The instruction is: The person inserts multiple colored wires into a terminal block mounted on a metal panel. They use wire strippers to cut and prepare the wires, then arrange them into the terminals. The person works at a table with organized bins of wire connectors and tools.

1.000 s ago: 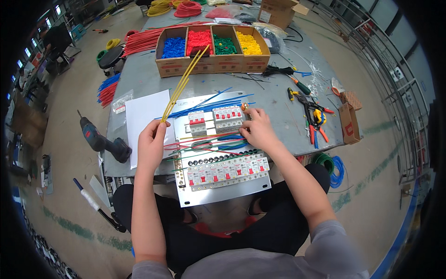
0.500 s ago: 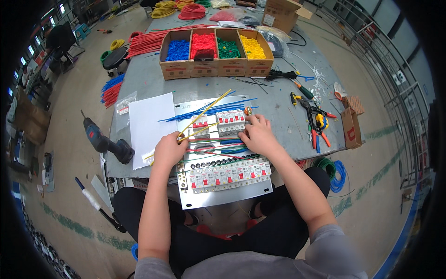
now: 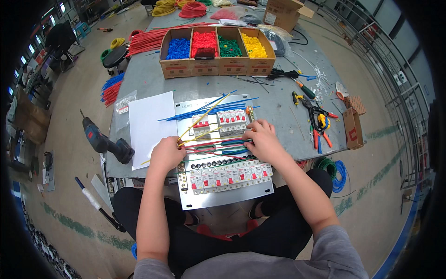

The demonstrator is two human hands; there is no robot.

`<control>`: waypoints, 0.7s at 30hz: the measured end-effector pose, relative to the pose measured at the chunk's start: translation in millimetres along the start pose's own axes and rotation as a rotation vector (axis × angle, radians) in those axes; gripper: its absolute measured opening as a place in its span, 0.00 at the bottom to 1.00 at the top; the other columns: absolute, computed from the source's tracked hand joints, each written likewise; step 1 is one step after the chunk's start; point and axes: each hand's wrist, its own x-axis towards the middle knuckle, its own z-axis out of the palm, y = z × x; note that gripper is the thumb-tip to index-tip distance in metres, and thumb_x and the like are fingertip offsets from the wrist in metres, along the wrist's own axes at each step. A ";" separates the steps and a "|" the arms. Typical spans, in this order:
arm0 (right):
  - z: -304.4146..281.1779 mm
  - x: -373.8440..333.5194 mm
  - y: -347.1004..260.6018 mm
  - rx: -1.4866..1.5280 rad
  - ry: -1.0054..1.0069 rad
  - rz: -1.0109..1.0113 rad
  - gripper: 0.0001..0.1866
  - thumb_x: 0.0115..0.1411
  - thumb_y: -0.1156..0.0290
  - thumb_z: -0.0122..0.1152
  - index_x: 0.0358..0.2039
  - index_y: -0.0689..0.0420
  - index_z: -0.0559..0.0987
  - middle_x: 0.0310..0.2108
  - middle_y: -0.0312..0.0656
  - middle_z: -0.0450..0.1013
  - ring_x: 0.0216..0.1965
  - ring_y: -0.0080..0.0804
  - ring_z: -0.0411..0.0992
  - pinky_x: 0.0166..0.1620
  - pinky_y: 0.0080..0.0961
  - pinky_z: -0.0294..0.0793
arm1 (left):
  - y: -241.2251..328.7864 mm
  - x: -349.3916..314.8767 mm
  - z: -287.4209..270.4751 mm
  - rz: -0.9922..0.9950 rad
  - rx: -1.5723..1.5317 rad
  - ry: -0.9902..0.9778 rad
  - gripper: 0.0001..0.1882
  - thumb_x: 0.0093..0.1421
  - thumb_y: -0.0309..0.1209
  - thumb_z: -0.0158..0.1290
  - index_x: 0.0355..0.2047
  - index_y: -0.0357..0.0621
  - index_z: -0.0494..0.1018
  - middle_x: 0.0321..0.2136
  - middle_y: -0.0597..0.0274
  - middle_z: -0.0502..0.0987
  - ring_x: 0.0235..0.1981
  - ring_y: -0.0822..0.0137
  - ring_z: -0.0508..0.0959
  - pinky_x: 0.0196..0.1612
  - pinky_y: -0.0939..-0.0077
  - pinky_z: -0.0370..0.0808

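Observation:
On a metal mounting plate [image 3: 218, 201] in front of me, my left hand [image 3: 167, 153] pinches yellow wires [image 3: 202, 116] at the plate's left edge. One of them slants up across a small breaker [image 3: 200, 124]. My right hand [image 3: 265, 142] lies at the right edge, its curled fingers at the ends of blue and green wires [image 3: 234, 151]; whether they grip any is hidden. Red wires [image 3: 200, 150] run between the hands. Below them sits a row of breakers with red switches [image 3: 230, 177]; above is another breaker group [image 3: 231, 118]. Loose blue wires [image 3: 216, 108] cross the plate's top.
A cardboard box [image 3: 216, 69] of blue, red, green and yellow caps stands behind the plate. White paper [image 3: 151, 125] and a cordless drill [image 3: 104, 142] are left. Pliers and wire strippers [image 3: 318, 123], a screwdriver [image 3: 305, 90] and a small carton [image 3: 351, 128] lie right.
My right hand has moved slightly down and right, from beside the upper breakers toward the wire ends. My left hand has shifted slightly left with the yellow wires. The red wires lie differently.

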 end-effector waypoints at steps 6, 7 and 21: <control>-1.3 -2.7 0.8 -0.004 -0.026 -0.011 0.09 0.56 0.69 0.70 0.39 0.52 0.85 0.50 0.41 0.75 0.63 0.45 0.64 0.67 0.48 0.58 | -3.5 -13.0 -18.7 -0.083 -0.071 -0.115 0.18 0.58 0.39 0.59 0.39 0.36 0.84 0.27 0.43 0.83 0.30 0.51 0.84 0.38 0.59 0.80; -2.5 -4.3 1.8 -0.011 -0.049 -0.008 0.10 0.56 0.68 0.70 0.40 0.51 0.85 0.50 0.41 0.74 0.63 0.45 0.64 0.67 0.48 0.57 | -1.9 -14.6 -23.6 -0.097 -0.088 -0.152 0.18 0.58 0.40 0.59 0.39 0.36 0.84 0.26 0.43 0.83 0.30 0.52 0.84 0.38 0.60 0.79; 3.2 5.5 -24.7 -0.042 -0.142 -0.041 0.22 0.62 0.57 0.67 0.56 0.48 0.81 0.46 0.43 0.73 0.55 0.43 0.67 0.61 0.44 0.59 | -10.6 -21.0 -18.5 0.092 -0.136 -0.118 0.17 0.58 0.34 0.62 0.44 0.37 0.82 0.29 0.44 0.83 0.31 0.51 0.83 0.41 0.60 0.79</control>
